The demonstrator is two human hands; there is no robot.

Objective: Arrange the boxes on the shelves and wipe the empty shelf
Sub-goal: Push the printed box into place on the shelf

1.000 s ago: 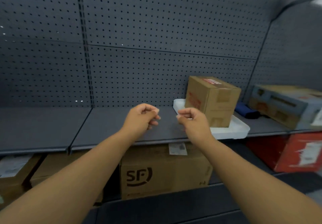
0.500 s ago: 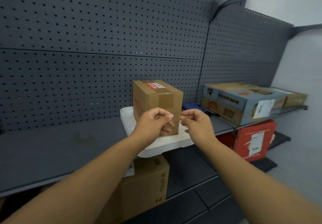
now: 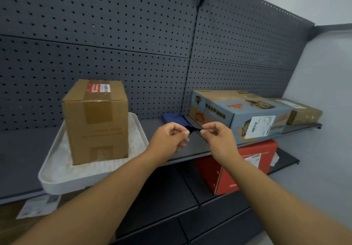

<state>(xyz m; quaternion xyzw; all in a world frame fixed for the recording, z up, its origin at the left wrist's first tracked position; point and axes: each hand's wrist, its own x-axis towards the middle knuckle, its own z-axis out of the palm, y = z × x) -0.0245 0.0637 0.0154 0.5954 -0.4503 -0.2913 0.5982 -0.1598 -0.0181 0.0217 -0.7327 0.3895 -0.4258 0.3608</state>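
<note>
A brown cardboard box (image 3: 95,122) stands upright on a white tray (image 3: 57,170) on the dark grey shelf (image 3: 21,157). To its right lies a folded blue cloth (image 3: 171,118) against the pegboard. Beyond it sit a blue printed box (image 3: 238,111) and a small brown box (image 3: 302,113). My left hand (image 3: 169,138) and my right hand (image 3: 219,140) hover close together in front of the cloth, fingers curled closed, thumbs against fingertips. A dark strip shows between the fingertips; I cannot tell whether it is the cloth or shadow.
A red box (image 3: 247,166) stands on the lower shelf at the right. A paper label (image 3: 38,205) hangs below the tray's front edge. Grey pegboard (image 3: 114,35) backs the shelves, and a pale wall (image 3: 323,92) closes the right end.
The view has swung right, so the brown box and tray now sit at the left and the blue and small brown boxes show fully. Both hands stay closed and close together.
</note>
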